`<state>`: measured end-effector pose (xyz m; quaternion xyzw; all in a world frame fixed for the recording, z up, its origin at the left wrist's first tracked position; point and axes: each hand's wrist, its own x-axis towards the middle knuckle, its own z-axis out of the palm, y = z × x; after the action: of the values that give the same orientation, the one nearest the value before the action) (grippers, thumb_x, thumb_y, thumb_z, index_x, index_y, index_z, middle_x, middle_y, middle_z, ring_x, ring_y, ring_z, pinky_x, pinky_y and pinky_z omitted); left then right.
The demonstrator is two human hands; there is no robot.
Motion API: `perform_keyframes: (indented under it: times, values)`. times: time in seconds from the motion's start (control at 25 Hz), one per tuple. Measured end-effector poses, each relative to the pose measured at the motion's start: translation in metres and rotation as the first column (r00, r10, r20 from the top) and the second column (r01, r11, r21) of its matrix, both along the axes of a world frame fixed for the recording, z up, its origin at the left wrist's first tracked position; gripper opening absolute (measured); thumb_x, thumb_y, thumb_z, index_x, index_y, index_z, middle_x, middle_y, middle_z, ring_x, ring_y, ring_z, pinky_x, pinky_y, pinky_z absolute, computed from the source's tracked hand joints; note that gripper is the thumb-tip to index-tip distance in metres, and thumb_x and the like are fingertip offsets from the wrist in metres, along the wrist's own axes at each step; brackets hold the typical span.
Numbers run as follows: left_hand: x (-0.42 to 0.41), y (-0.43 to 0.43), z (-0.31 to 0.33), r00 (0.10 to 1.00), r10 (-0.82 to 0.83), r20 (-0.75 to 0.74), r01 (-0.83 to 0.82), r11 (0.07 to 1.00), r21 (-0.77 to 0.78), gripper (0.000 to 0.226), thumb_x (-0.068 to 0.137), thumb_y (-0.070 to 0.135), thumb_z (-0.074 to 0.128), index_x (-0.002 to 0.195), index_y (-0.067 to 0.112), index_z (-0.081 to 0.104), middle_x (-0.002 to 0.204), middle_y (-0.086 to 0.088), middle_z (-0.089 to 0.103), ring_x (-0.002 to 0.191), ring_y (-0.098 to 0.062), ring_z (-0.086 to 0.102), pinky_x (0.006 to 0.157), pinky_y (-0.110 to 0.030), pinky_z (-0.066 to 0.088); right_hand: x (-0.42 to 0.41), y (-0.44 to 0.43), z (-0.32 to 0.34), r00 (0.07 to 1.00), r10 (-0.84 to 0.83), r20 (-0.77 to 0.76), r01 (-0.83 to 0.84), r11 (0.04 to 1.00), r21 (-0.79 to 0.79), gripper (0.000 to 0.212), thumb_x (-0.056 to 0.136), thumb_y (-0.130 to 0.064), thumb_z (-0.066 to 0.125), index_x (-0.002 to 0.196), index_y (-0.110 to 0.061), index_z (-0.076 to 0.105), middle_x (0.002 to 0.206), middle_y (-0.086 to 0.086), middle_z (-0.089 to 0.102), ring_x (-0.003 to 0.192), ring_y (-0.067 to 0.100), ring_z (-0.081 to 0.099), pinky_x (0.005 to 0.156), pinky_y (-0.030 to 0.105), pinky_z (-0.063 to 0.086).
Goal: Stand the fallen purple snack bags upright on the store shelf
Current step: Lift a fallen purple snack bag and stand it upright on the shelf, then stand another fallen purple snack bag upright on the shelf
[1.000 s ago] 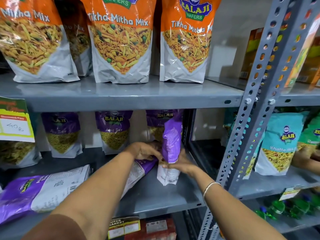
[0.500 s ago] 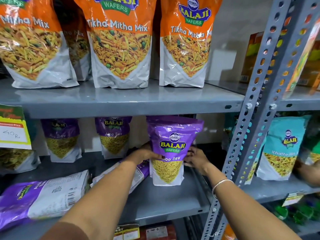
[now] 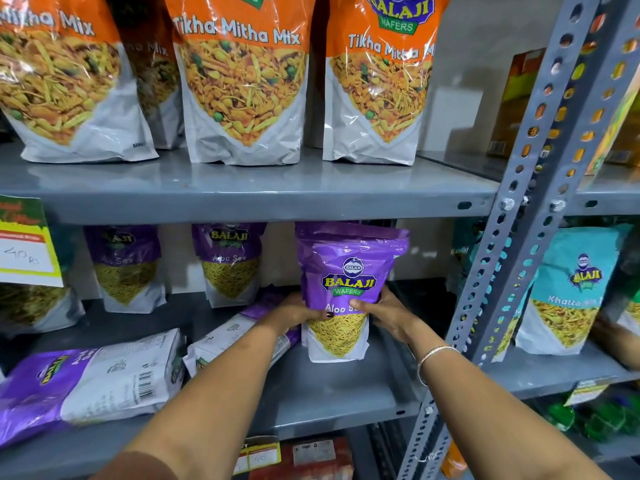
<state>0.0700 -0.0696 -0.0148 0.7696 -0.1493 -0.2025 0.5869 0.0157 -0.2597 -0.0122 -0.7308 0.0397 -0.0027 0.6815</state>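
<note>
A purple Aloo Sev bag (image 3: 348, 271) stands upright, front facing me, at the right end of the grey middle shelf (image 3: 329, 393). My left hand (image 3: 296, 311) grips its left side and my right hand (image 3: 384, 311) grips its right side, thumbs across the front. Just left of it a fallen purple bag (image 3: 221, 337) lies flat, partly hidden behind my left forearm. Another fallen purple bag (image 3: 90, 382) lies back side up at the shelf's left front. Two purple bags (image 3: 124, 268) (image 3: 230, 261) stand upright at the back.
Orange Tikha Mitha Mix bags (image 3: 242, 81) fill the shelf above. A perforated grey upright (image 3: 519, 216) borders the shelf on the right, with teal bags (image 3: 568, 289) beyond it. A yellow price tag (image 3: 24, 251) hangs at left. Another person's hand (image 3: 620, 337) shows at the right edge.
The held purple bag turned from edge-on to front-facing and now stands on the shelf. Both hands moved from its base to its sides.
</note>
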Motion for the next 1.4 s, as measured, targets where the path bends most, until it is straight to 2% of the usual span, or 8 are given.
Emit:
perform_keyframes:
  times: [0.16, 0.36, 0.76, 0.84, 0.92, 1.04, 1.2, 1.4]
  values:
    - [-0.002, 0.005, -0.003, 1.0, -0.013, -0.005, 0.012, 1.0, -0.014, 0.104, 0.029, 0.032, 0.092, 0.121, -0.001, 0.056, 0.125, -0.014, 0.061, 0.111, -0.027, 0.059, 0.09, -0.032, 0.052, -0.012, 0.005, 0.0, 0.995, -0.056, -0.083, 0.055, 0.998, -0.016, 0.057, 0.08, -0.017, 0.068, 0.13, -0.02, 0.043, 0.124, 0.004, 0.061, 0.103, 0.019, 0.06, 0.08, 0.033, 0.05]
    - [-0.031, 0.009, 0.005, 0.997, -0.072, -0.035, 0.075, 0.989, 0.13, 0.057, 0.072, 0.006, 0.074, 0.125, 0.01, 0.053, 0.123, 0.001, 0.058, 0.104, -0.016, 0.053, 0.07, -0.024, 0.05, -0.048, 0.017, 0.003, 0.991, -0.096, -0.095, 0.096, 0.995, -0.007, 0.044, 0.082, -0.02, 0.066, 0.12, -0.025, 0.044, 0.116, -0.001, 0.061, 0.104, 0.018, 0.058, 0.077, 0.034, 0.048]
    - [-0.059, 0.003, -0.001, 0.993, -0.057, -0.102, 0.07, 0.989, 0.129, 0.064, 0.073, 0.012, 0.074, 0.13, 0.014, 0.047, 0.135, -0.006, 0.056, 0.124, -0.026, 0.051, 0.092, -0.04, 0.043, -0.086, 0.018, 0.016, 0.978, -0.09, -0.187, 0.061, 0.986, -0.157, 0.054, 0.085, -0.029, 0.061, 0.133, -0.015, 0.042, 0.13, 0.002, 0.054, 0.121, 0.029, 0.053, 0.086, 0.04, 0.047]
    - [-0.06, 0.009, 0.005, 0.981, -0.146, -0.129, 0.171, 0.964, 0.206, 0.063, 0.075, 0.011, 0.072, 0.131, 0.018, 0.044, 0.134, -0.001, 0.055, 0.122, -0.021, 0.048, 0.092, -0.037, 0.037, -0.08, 0.013, 0.029, 0.845, -0.059, -0.531, -0.144, 0.932, -0.332, 0.067, 0.087, -0.039, 0.055, 0.141, -0.008, 0.029, 0.141, 0.007, 0.04, 0.133, 0.04, 0.038, 0.104, 0.054, 0.035]
    - [-0.053, 0.022, 0.013, 0.977, -0.188, -0.1, 0.21, 0.928, 0.309, 0.048, 0.077, 0.011, 0.071, 0.12, 0.018, 0.05, 0.116, -0.004, 0.059, 0.104, -0.018, 0.051, 0.083, -0.032, 0.04, -0.073, 0.015, 0.044, 0.554, -0.03, -0.832, -0.477, 0.808, -0.347, 0.073, 0.09, -0.046, 0.045, 0.136, 0.007, 0.027, 0.144, 0.027, 0.037, 0.133, 0.046, 0.037, 0.109, 0.055, 0.031]
    - [-0.035, 0.048, 0.021, 0.999, -0.044, 0.028, 0.033, 0.951, 0.308, 0.015, 0.08, 0.009, 0.067, 0.077, 0.018, 0.054, 0.072, -0.006, 0.055, 0.063, -0.014, 0.05, 0.057, -0.022, 0.043, -0.061, 0.052, 0.058, 0.382, 0.07, -0.922, -0.702, 0.67, -0.24, 0.053, 0.094, -0.045, 0.033, 0.094, 0.004, 0.051, 0.11, 0.029, 0.062, 0.134, 0.044, 0.037, 0.106, 0.052, 0.032]
    - [-0.02, 0.088, 0.015, 0.954, 0.205, 0.217, -0.267, 0.912, 0.311, 0.008, 0.084, 0.01, 0.061, 0.082, 0.011, 0.054, 0.072, -0.006, 0.052, 0.064, -0.017, 0.046, 0.045, -0.01, 0.037, -0.038, 0.118, 0.039, 0.543, 0.121, -0.831, -0.628, 0.715, -0.307, 0.062, 0.095, -0.043, 0.032, 0.124, 0.011, 0.035, 0.14, 0.033, 0.04, 0.128, 0.045, 0.043, 0.108, 0.05, 0.034]
    - [0.001, 0.138, -0.03, 0.959, 0.191, 0.208, -0.266, 0.856, 0.444, 0.064, 0.074, 0.048, 0.064, 0.121, 0.004, 0.058, 0.123, -0.021, 0.063, 0.109, -0.033, 0.06, 0.088, -0.037, 0.049, -0.007, 0.16, -0.02, 0.839, -0.016, -0.543, -0.131, 0.964, -0.231, 0.068, 0.09, -0.037, 0.051, 0.142, -0.003, 0.025, 0.153, 0.018, 0.026, 0.136, 0.038, 0.033, 0.095, 0.047, 0.046]
